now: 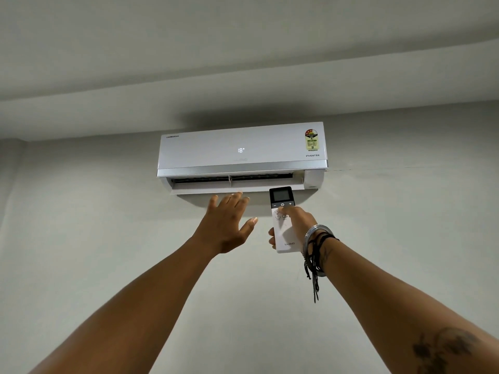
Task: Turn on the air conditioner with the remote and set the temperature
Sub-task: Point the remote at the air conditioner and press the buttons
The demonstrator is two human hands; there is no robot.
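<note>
Right hand (293,225) is wrapped around the white remote (283,220), fingers closed behind its body, and the thumb (286,210) lies on the front, just under the row with the minus, power and plus buttons. The remote stands upright and points to the air conditioner (241,155), which hangs high on the wall (94,225) just above it. The left hand (225,225) is empty, with fingers spread, and is lifted under the open flap (229,188) of the unit; it seems to feel for the air, but I cannot tell if it touches the flap.

The panel of the unit shows 18 and the flap is open, so I judge that the power step is already done and the temperature step is now in hand. If another value is wanted, the next move calls for a small shift of the thumb to the plus or minus button while the remote is aimed at the unit, and for reading the panel.
</note>
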